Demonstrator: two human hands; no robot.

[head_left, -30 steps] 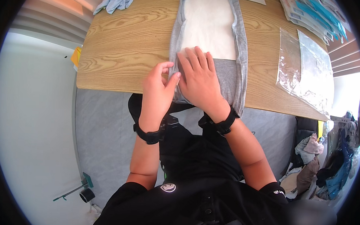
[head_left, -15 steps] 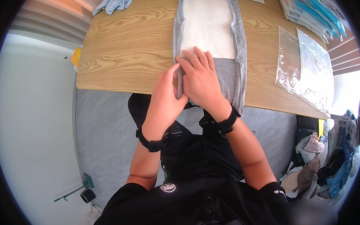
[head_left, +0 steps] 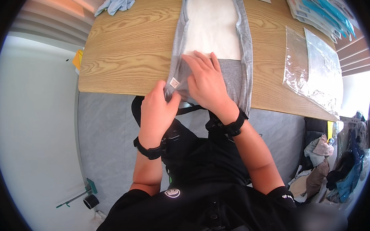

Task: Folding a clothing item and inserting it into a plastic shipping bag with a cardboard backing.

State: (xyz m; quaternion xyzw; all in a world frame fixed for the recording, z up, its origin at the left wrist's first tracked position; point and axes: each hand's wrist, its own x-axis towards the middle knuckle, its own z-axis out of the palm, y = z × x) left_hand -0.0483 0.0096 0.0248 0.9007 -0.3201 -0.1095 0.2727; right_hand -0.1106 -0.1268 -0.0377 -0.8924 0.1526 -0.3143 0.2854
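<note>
A grey knit garment (head_left: pixel 246 64) lies on the wooden table, its two long sides folded inward over a white rectangular sheet (head_left: pixel 213 26). The garment's lower end reaches the table's near edge. My left hand (head_left: pixel 157 110) pinches the garment's near left corner between thumb and fingers, just below a small white label (head_left: pixel 174 83). My right hand (head_left: pixel 208 81) rests on the grey cloth with fingers spread, the fingertips at the sheet's lower edge. Part of the cloth under my right hand is hidden.
A crumpled light blue cloth (head_left: pixel 115 3) lies at the table's far left. Clear plastic bags (head_left: pixel 312 73) lie on the right, with a stack of packaged items (head_left: pixel 317 16) behind them. Bagged clothes (head_left: pixel 344 163) sit beyond the right edge, low down. A wall (head_left: pixel 32 121) stands on the left.
My left hand has moved left and toward me, drawing the garment's left edge outward. The white label has come into sight. My right hand has stayed almost where it was.
</note>
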